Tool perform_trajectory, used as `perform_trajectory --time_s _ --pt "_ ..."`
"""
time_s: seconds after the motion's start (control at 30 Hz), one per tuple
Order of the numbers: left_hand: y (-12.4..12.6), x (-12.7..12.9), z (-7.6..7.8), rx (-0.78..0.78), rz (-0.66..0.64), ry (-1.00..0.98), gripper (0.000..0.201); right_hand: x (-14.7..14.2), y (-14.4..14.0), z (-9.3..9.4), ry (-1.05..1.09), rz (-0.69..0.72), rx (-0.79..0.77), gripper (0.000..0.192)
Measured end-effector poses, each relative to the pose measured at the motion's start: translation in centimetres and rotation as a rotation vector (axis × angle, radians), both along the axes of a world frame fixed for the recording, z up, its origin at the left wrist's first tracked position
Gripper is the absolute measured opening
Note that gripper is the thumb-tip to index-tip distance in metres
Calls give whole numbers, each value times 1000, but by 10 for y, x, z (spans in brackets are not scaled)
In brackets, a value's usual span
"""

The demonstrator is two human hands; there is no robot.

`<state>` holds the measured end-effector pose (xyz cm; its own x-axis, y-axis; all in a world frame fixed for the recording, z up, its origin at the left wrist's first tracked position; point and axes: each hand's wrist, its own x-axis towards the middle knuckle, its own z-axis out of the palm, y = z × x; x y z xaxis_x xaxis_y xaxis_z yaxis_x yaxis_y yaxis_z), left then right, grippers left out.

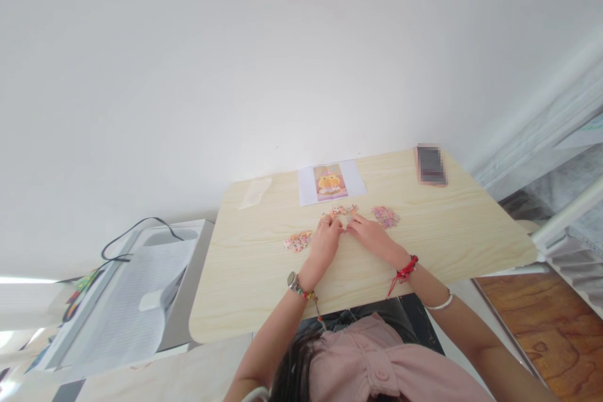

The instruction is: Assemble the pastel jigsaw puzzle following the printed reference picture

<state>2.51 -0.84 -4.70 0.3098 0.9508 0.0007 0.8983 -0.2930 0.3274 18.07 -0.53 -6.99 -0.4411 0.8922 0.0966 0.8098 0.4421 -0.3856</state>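
Observation:
My left hand [326, 240] and my right hand [370, 235] meet over the middle of the table, palms down. The fingertips of both are pinched close together on small jigsaw pieces, mostly hidden by the fingers. Just beyond them lies a loose cluster of jigsaw pieces [340, 210]. Another heap of pieces [298, 241], orange and pink, is to the left of my left hand. A pinkish-purple heap [385, 217] sits beyond my right hand. Behind the pieces, a paper sheet [307, 191] lies flat with a printed picture [330, 182] of a yellow figure.
The pale wooden table [245, 276] stands against a white wall. At its back left is a whitish translucent wrapper [257, 193]; at the back right, a dark rectangular item [431, 165], blurred out. Left of the table, a white unit [188, 270] carries lined paper [136, 301] and a black cable [155, 220].

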Motion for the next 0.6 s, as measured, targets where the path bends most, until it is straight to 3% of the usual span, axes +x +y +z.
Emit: perform_trajectory --time_s 0.23,0.6 --pt "-5 -1 1 -20 -12 23 17 8 6 3 146 -34 -56 20" --pt "-2 5 -3 -41 -32 84 21 2 -6 5 -33 -33 -33 12"
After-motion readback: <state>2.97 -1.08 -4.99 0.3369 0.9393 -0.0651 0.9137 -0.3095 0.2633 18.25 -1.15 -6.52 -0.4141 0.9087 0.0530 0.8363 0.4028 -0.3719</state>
